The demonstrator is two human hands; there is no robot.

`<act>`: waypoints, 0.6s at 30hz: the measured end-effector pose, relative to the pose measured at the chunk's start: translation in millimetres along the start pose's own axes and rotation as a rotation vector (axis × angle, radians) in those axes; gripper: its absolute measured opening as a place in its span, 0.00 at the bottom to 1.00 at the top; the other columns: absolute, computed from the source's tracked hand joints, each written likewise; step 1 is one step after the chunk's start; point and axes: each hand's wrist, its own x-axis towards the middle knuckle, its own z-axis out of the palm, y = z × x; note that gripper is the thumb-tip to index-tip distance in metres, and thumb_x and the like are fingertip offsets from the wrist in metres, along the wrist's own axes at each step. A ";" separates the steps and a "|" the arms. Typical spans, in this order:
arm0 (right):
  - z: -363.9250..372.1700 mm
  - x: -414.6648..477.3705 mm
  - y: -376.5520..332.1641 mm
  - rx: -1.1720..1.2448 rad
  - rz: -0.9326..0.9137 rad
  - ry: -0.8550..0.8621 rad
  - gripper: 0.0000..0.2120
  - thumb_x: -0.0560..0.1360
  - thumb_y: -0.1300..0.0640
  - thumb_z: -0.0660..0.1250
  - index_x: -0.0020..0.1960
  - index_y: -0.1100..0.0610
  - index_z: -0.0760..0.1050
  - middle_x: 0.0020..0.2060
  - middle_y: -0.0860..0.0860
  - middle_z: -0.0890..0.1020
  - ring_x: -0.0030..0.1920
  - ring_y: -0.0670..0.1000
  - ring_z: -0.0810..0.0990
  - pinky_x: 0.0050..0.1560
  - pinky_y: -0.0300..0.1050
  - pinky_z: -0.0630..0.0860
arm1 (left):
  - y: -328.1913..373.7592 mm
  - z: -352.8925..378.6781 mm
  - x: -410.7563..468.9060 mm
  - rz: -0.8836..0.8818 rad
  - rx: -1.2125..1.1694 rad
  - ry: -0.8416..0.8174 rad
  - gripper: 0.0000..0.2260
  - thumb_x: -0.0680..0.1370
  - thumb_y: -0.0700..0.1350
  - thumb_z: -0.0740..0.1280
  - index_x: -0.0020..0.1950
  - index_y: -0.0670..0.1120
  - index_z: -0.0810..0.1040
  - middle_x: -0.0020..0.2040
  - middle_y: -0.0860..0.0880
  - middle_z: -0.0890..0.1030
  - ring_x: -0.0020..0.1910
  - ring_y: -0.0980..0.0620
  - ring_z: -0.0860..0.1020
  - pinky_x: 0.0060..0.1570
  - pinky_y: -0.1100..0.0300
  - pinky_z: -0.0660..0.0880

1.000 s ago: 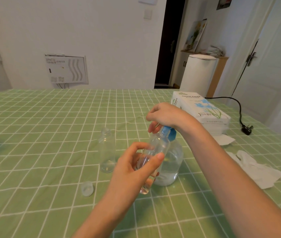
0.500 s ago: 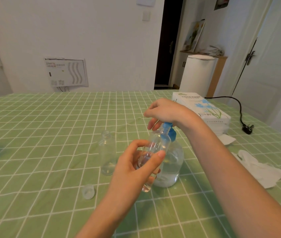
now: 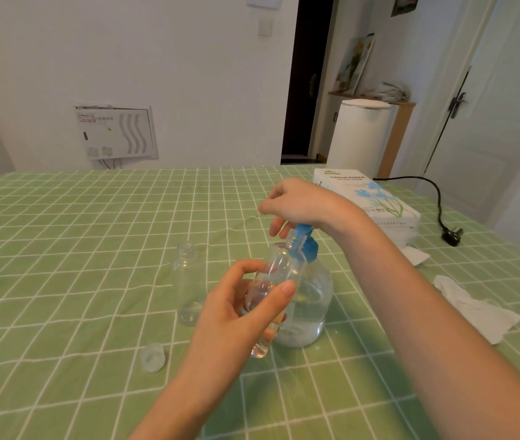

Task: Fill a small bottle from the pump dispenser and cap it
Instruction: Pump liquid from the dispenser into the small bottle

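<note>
Head view: nearest, a cap lies loose on the tablecloth. The left hand grips the small bottle, tilted with its mouth at the nozzle, as before. Behind, the right hand curls over the head of the pump dispenser, which seems to have risen since a moment ago, so filling goes on.

We see bright, soft, even daylight; only faint shadows lie on the worktop; its grid lines bow toward the edges — detail slightly soft throughout.
</note>
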 end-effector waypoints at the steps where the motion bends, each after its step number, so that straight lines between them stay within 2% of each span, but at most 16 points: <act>1: -1.3 -0.3 -0.9 -0.007 0.001 -0.002 0.17 0.78 0.55 0.61 0.62 0.65 0.73 0.45 0.56 0.85 0.47 0.57 0.83 0.49 0.48 0.78 | 0.3 -0.1 0.2 0.002 0.000 0.004 0.11 0.65 0.56 0.72 0.46 0.58 0.78 0.34 0.50 0.81 0.35 0.50 0.81 0.30 0.63 0.75; 5: -0.3 -0.4 -1.2 0.005 0.007 -0.016 0.17 0.77 0.56 0.61 0.61 0.66 0.74 0.50 0.60 0.84 0.44 0.55 0.79 0.54 0.53 0.78 | 0.2 0.4 0.9 0.006 0.008 0.006 0.11 0.65 0.56 0.72 0.46 0.58 0.78 0.36 0.50 0.82 0.35 0.49 0.81 0.30 0.63 0.75; 9: 3.8 -0.8 2.4 -0.030 0.020 0.010 0.16 0.77 0.58 0.61 0.61 0.65 0.74 0.54 0.61 0.83 0.52 0.58 0.82 0.59 0.55 0.76 | -2.3 0.3 -0.5 -0.001 0.016 0.009 0.10 0.66 0.56 0.72 0.46 0.58 0.78 0.37 0.50 0.82 0.35 0.50 0.81 0.31 0.63 0.75; 14: 9.3 0.2 7.5 -0.048 0.045 0.026 0.16 0.77 0.58 0.60 0.61 0.65 0.74 0.56 0.61 0.82 0.57 0.59 0.81 0.59 0.54 0.76 | -3.8 -0.6 -1.0 0.001 0.007 0.005 0.11 0.65 0.56 0.73 0.45 0.57 0.79 0.35 0.50 0.82 0.35 0.52 0.81 0.32 0.66 0.74; 16: 9.5 -0.3 7.3 -0.039 0.043 0.035 0.16 0.77 0.57 0.60 0.61 0.65 0.75 0.55 0.61 0.83 0.58 0.59 0.81 0.58 0.54 0.76 | -3.9 -0.3 -0.6 -0.002 0.006 0.009 0.12 0.64 0.57 0.74 0.45 0.56 0.79 0.34 0.51 0.81 0.34 0.53 0.81 0.31 0.66 0.74; 18: 9.2 -0.3 7.0 -0.034 0.032 0.049 0.17 0.77 0.57 0.60 0.61 0.65 0.75 0.53 0.61 0.84 0.55 0.59 0.82 0.57 0.54 0.77 | -4.3 0.2 -0.6 -0.007 0.009 0.011 0.13 0.65 0.58 0.75 0.45 0.56 0.79 0.35 0.49 0.82 0.34 0.50 0.80 0.31 0.63 0.75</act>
